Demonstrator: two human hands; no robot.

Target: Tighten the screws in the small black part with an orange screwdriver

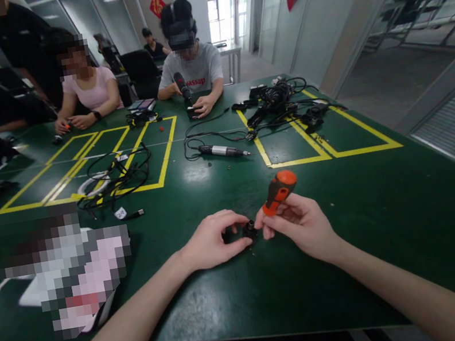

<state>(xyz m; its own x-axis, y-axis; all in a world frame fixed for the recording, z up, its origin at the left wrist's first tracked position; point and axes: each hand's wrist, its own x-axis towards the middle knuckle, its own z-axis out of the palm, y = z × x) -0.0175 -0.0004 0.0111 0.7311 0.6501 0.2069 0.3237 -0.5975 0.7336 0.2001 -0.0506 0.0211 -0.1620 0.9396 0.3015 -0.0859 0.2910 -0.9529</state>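
Observation:
A small black round part [250,229] sits on the green tabletop in front of me; its exact kind is too small to make out. From its left side my left hand [215,239] grips it between thumb and fingertips. My right hand [304,227] is closed around a screwdriver [279,192] with an orange and dark grey handle. The handle leans up and to the right, its butt end above my fingers. My fingers hide the shaft and tip, which are close to the black part's right side.
Beyond my hands lies a pen-shaped electric screwdriver [222,151] with a cord. Tangled black cables [277,101] are at the back right, more cables [123,173] at the left. A blurred pink object [93,280] lies near my left forearm. A co-worker [192,66] sits opposite.

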